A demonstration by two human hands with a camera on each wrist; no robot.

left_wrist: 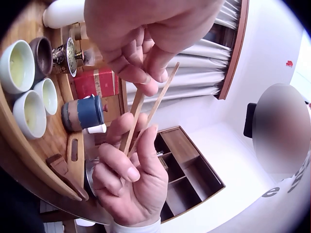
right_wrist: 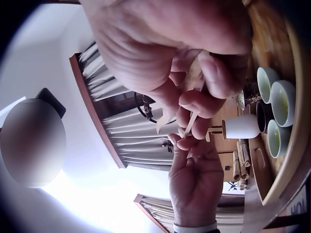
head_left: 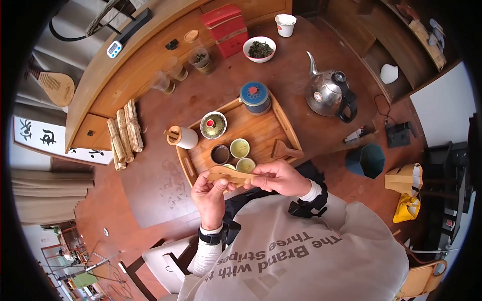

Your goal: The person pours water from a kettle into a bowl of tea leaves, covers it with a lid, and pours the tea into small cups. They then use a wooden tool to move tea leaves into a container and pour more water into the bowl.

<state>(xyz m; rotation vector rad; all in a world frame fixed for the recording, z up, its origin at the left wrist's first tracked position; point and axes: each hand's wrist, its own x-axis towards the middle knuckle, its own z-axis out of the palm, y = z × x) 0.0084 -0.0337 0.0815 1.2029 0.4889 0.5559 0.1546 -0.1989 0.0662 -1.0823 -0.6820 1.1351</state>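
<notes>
Light wooden tea tongs [head_left: 228,174] are held between both hands over the near edge of the tray. My left hand [head_left: 210,200] pinches one end with thumb and fingers. At the other end, my right hand [head_left: 281,178] grips the tongs. The two thin arms [left_wrist: 160,99] of the tongs show apart in the left wrist view. Just beyond the hands stand pale cups of yellowish tea [head_left: 240,148] and a dark cup [head_left: 220,154]. One pale cup is partly hidden by the tongs. A brown wooden piece [head_left: 287,149] lies at the tray's right side.
The wooden tray [head_left: 283,118] also bears a patterned lidded bowl [head_left: 214,131], a blue lidded jar [head_left: 254,100] and a white tool holder [head_left: 187,138]. Behind it are a bowl of leaves [head_left: 260,49] and a red box [head_left: 226,32]; a steel kettle [head_left: 324,95] stands right.
</notes>
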